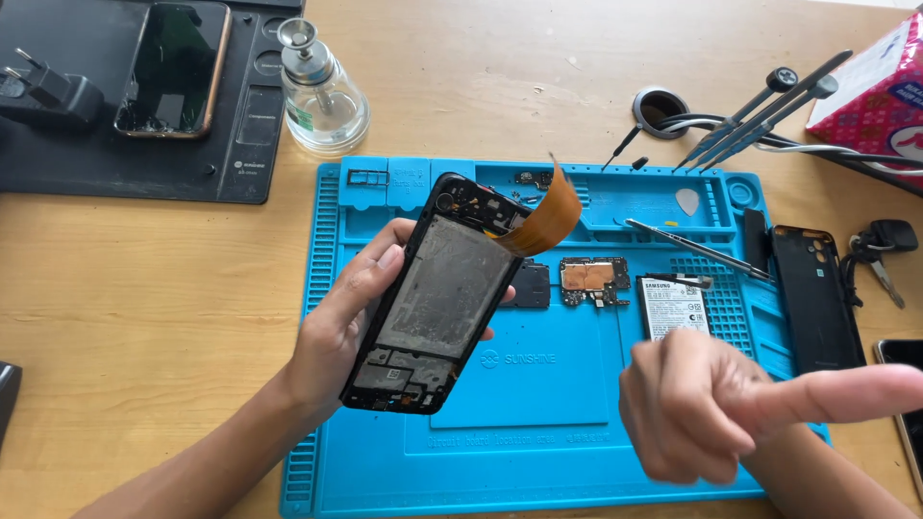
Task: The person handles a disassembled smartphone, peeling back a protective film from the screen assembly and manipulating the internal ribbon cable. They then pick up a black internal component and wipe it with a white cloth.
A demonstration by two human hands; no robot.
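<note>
Left hand (351, 312): grips the opened black phone frame (433, 298) by its edges, tilted above the blue silicone repair mat (538, 413), insides facing the camera.
Orange flex ribbon (550, 216): curls free off the frame's top.
Right hand (711, 404): empty, loosely fisted, thumb pointing right.
White battery (672, 306): lies on the mat, apart.

My left hand (341, 322) grips an opened phone frame (433, 293) tilted above the blue repair mat (538, 423), an orange flex ribbon (548, 216) curling off its far end. My right hand (711, 404) hovers near right, fingers curled, thumb pointing right. A battery (671, 306) and circuit board (593, 280) lie on the mat; tweezers (697, 250) rest farther back.
</note>
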